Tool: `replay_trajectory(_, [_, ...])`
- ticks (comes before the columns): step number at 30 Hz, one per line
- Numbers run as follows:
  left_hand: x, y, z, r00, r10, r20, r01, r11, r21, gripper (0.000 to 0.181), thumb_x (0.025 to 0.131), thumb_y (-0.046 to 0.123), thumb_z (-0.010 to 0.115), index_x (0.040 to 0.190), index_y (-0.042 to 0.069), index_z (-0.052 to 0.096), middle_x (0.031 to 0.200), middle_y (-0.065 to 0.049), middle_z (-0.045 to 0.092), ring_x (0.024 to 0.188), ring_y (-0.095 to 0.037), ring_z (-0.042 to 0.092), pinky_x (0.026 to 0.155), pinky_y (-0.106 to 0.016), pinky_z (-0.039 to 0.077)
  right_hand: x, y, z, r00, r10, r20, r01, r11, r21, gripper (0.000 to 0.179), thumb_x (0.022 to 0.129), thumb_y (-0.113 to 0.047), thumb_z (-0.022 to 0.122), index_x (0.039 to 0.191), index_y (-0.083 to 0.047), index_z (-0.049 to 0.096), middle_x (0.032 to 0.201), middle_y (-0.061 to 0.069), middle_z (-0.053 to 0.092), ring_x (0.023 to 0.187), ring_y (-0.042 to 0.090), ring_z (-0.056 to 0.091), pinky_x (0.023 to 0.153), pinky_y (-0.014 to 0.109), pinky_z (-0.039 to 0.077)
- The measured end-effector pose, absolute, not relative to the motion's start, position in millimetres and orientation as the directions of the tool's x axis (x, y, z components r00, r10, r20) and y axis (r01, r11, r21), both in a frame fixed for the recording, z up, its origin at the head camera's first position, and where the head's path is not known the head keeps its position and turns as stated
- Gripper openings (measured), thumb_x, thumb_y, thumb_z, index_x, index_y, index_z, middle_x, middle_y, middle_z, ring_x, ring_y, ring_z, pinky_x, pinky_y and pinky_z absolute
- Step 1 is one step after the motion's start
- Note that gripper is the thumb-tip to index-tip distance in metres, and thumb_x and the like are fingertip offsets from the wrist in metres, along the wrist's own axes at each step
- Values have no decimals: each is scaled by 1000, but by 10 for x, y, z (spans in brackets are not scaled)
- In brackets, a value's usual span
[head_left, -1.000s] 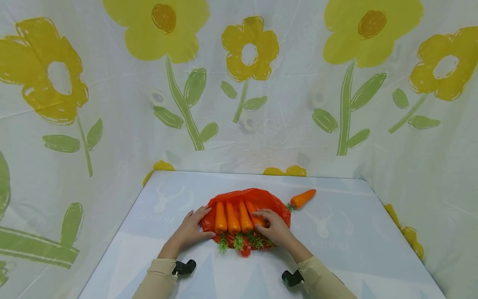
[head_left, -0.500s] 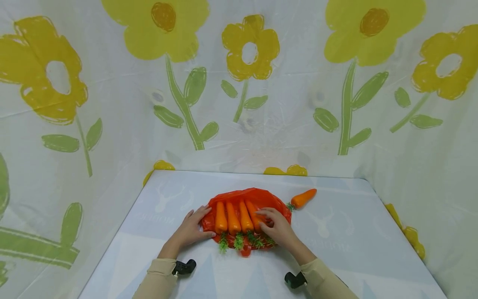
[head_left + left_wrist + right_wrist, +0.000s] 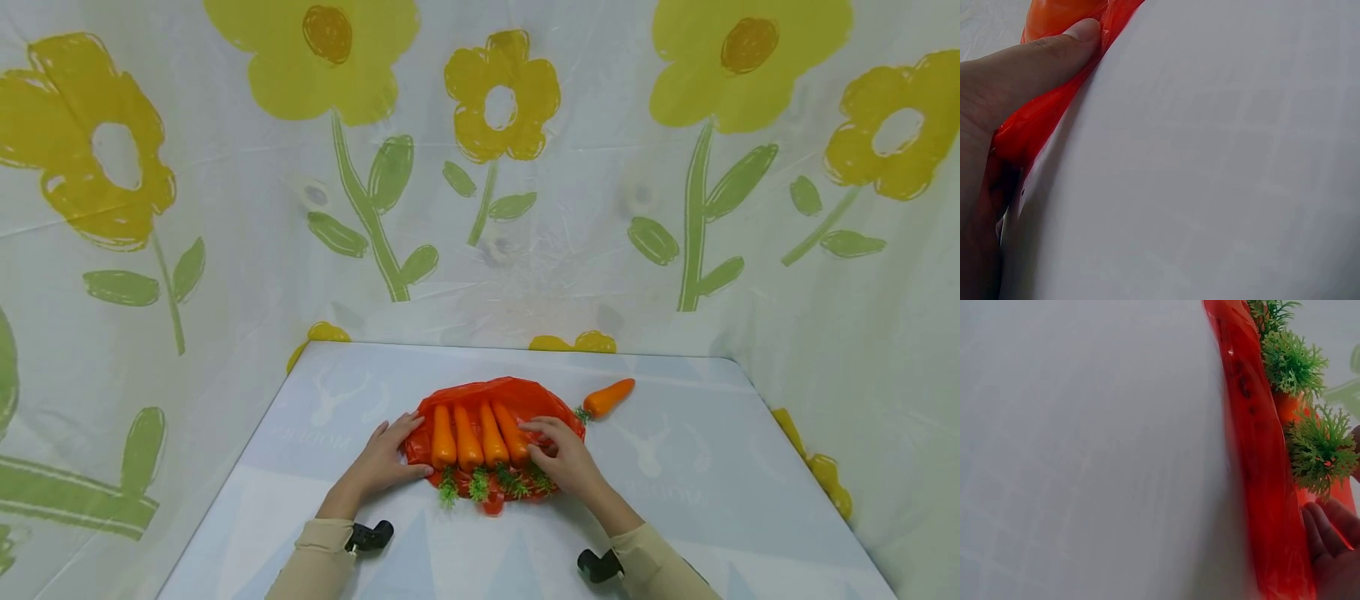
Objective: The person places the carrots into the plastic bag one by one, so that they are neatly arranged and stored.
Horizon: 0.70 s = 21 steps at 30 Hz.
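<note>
Several orange carrots (image 3: 467, 442) lie side by side in a spread red plastic bag (image 3: 543, 403), their green tops toward the near edge. My left hand (image 3: 381, 460) rests at the bag's left side with fingers and thumb spread; in the left wrist view its thumb (image 3: 1054, 59) presses on the red plastic. My right hand (image 3: 566, 460) is over the bag's right part, fingers loosely bent, beside the rightmost carrot (image 3: 510, 432); whether they touch it I cannot tell. In the right wrist view my right hand (image 3: 1335, 550) is partly visible behind the bag's red edge and leafy tops (image 3: 1322, 450).
One more carrot (image 3: 609, 398) lies on the table (image 3: 690, 475) past the bag's right side, its top close to the bag. A flower-printed cloth (image 3: 570, 208) hangs behind and at both sides. A black device (image 3: 371, 535) sits at the left wrist.
My right hand has drawn slightly back to the right, off the rightmost carrot, which shows more fully now. The left hand and the bag have stayed in place.
</note>
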<state>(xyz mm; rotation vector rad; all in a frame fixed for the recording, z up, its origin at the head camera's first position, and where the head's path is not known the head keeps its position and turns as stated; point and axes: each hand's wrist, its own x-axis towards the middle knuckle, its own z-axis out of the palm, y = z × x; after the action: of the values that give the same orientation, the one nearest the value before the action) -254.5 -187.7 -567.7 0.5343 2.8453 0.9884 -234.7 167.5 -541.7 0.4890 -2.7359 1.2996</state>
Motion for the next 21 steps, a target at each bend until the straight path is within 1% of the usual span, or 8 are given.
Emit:
replay_trajectory(7, [-2544,-1881,-5686,-936,350,36,296,728,619,96,78,52,84,154,10,44,161,-10,39,153,-30,26,125,-54,6,-2330,1711,-5410,-944,-244,222,-325,582,-745,28,96,-12,70,123,-18,74,132,0,61,95,14,60,82,28,56])
replay_trajectory(14, [-2539,-1883,-5683,-939,343,33,288,729,621,97,78,53,84,155,10,44,161,-10,39,153,-30,25,125,-54,6,-2310,1764,-5364,-949,-242,204,-309,569,-762,29,96,-12,70,124,-17,73,130,-2,62,95,13,60,82,26,56])
replay_trajectory(21, [-2542,-1878,-5674,-939,343,30,286,729,622,96,78,53,83,155,10,44,161,-9,39,153,-29,25,125,-54,6,-2299,1817,-5377,-936,-240,257,-350,564,-748,28,97,-12,70,124,-17,73,129,-1,63,97,15,61,81,28,56])
